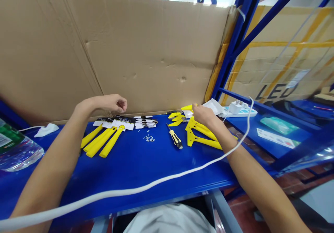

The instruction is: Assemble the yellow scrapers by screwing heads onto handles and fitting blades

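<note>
My left hand (114, 103) is raised above the back of the table, its fingers curled in and nothing showing between them. Below it lie several yellow-handled scrapers (111, 142), with black-and-white sleeves (124, 122) over their heads. My right hand (203, 115) has its fingers closed at the end of a yellow plastic part (187, 107); its fingertips are partly hidden. Under that wrist lie yellow scraper handles (206, 140). Small yellow pieces (176, 118) rest to the left of it. A screwdriver (175, 139) with a cream-and-black handle lies nearby.
Loose screws and nuts (149, 138) are scattered mid-table beside a stack of blade packs (145, 122). A white cable (146, 187) crosses in front of both forearms. A large bottle (18, 149) stands left, a power strip (238, 111) back right. Cardboard (156, 52) walls the back.
</note>
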A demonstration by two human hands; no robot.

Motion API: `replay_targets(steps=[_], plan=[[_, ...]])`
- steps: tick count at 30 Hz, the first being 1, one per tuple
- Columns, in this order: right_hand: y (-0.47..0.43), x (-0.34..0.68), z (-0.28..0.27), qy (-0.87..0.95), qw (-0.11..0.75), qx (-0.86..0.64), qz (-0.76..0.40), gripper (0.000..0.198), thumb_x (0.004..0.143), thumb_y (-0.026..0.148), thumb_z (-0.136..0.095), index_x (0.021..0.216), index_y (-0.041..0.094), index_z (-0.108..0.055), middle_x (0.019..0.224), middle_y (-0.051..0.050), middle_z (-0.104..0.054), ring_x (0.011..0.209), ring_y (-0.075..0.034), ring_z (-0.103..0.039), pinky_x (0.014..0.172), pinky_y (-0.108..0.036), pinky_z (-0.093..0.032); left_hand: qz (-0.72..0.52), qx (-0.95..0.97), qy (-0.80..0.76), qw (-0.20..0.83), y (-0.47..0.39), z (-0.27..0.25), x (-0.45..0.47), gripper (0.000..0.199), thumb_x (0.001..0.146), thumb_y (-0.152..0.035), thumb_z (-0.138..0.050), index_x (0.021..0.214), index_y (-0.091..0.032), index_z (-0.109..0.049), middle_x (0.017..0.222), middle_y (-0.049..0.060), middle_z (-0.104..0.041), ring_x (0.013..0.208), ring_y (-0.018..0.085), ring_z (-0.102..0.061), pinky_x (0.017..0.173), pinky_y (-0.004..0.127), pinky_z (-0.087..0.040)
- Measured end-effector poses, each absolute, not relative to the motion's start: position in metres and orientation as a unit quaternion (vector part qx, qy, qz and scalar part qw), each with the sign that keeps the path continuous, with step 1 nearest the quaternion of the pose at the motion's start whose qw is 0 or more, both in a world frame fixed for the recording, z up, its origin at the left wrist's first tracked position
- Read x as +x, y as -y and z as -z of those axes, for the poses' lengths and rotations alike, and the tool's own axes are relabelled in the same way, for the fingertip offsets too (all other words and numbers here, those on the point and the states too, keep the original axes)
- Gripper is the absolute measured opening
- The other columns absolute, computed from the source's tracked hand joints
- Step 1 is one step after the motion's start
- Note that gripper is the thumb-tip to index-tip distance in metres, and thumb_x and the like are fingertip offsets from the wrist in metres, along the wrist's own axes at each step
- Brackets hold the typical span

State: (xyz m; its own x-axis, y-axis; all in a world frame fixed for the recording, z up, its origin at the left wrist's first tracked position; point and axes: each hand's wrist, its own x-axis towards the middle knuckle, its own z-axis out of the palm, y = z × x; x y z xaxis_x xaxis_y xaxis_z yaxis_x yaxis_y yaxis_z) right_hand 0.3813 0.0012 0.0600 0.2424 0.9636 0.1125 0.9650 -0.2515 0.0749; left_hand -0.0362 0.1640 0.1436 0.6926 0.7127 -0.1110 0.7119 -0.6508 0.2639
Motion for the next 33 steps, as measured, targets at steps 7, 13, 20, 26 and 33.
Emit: replay_targets(steps=[7, 13, 20, 26, 33], plan=[[-0.008, 0.362, -0.06, 0.633, 0.452, -0.612, 0.144, 0.041, 0.104, 0.038, -0.067, 0.135, 0.019, -0.048, 0.128, -0.018, -0.073, 0.105, -0.028, -0.073, 0.091, -0.041, -0.061, -0.031, 0.924, -0.349, 0.151, -0.118, -0.169, -0.015, 0.025, 0.088, -0.048, -0.071, 0.091, -0.023, -0.075, 0.085, 0.004, -0.073, 0.078, 0.02, -0.063, 0.068, 0.03, -0.043], [-0.005, 0.331, -0.047, 0.649, 0.558, -0.516, 0.028, 0.033, 0.095, 0.046, -0.075, 0.109, 0.023, -0.057, 0.107, -0.01, -0.072, 0.092, -0.023, -0.07, 0.068, -0.034, -0.059, -0.084, 0.936, -0.314, 0.134, -0.081, -0.175, 0.011, 0.036, 0.097, -0.055, -0.07, 0.108, -0.021, -0.079, 0.101, 0.005, -0.08, 0.09, 0.022, -0.07, 0.076, 0.03, -0.049], [0.022, 0.283, -0.035, 0.722, 0.499, -0.435, -0.198, 0.039, 0.091, 0.054, -0.083, 0.101, 0.024, -0.06, 0.099, -0.004, -0.071, 0.089, -0.019, -0.068, 0.063, -0.027, -0.053, -0.138, 0.941, -0.241, 0.191, -0.062, -0.162, 0.046, 0.052, 0.102, -0.061, -0.065, 0.134, -0.021, -0.077, 0.129, 0.011, -0.081, 0.11, 0.027, -0.073, 0.091, 0.034, -0.054], [0.022, 0.28, -0.031, 0.761, 0.439, -0.37, -0.304, 0.042, 0.099, 0.056, -0.075, 0.122, 0.022, -0.065, 0.122, -0.01, -0.074, 0.101, -0.021, -0.073, 0.067, -0.03, -0.062, -0.073, 0.944, -0.218, 0.239, -0.059, -0.164, 0.044, 0.039, 0.098, -0.057, -0.071, 0.111, -0.023, -0.085, 0.104, 0.007, -0.083, 0.091, 0.023, -0.072, 0.078, 0.031, -0.052], [-0.024, 0.358, -0.026, 0.773, 0.259, -0.578, 0.013, 0.03, 0.11, 0.019, -0.053, 0.135, 0.01, -0.067, 0.137, -0.021, -0.07, 0.125, -0.029, -0.071, 0.111, -0.044, -0.055, -0.166, 0.935, -0.265, 0.164, -0.057, -0.194, 0.006, 0.042, 0.096, -0.058, -0.072, 0.108, -0.02, -0.085, 0.103, 0.007, -0.081, 0.093, 0.023, -0.07, 0.079, 0.031, -0.05]])
